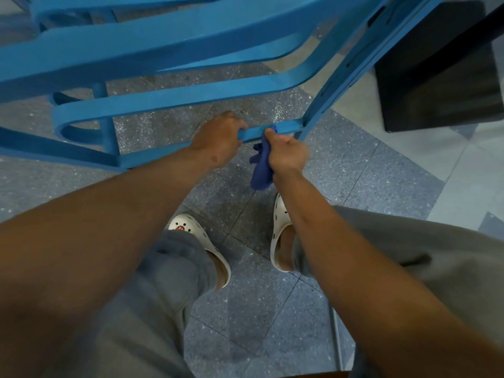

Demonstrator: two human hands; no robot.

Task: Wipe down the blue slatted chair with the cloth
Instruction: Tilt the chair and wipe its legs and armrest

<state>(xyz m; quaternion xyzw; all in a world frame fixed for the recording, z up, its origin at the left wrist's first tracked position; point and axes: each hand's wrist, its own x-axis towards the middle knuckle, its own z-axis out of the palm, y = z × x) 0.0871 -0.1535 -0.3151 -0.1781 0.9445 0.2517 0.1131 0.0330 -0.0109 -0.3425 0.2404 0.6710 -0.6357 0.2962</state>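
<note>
I see the blue slatted chair (pixel 169 50) filling the top of the view, its long slats running left to right, rising toward the right. My left hand (pixel 218 140) curls around the lowest slat (pixel 283 128). Just beside it, my right hand (pixel 287 154) grips the dark blue cloth (pixel 260 170), pressing it against that slat. Speckled tile floor (pixel 354 170) below.

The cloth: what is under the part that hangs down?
Under the cloth lies speckled floor and the toe of a white clog. The right hand covers its upper part.
</note>
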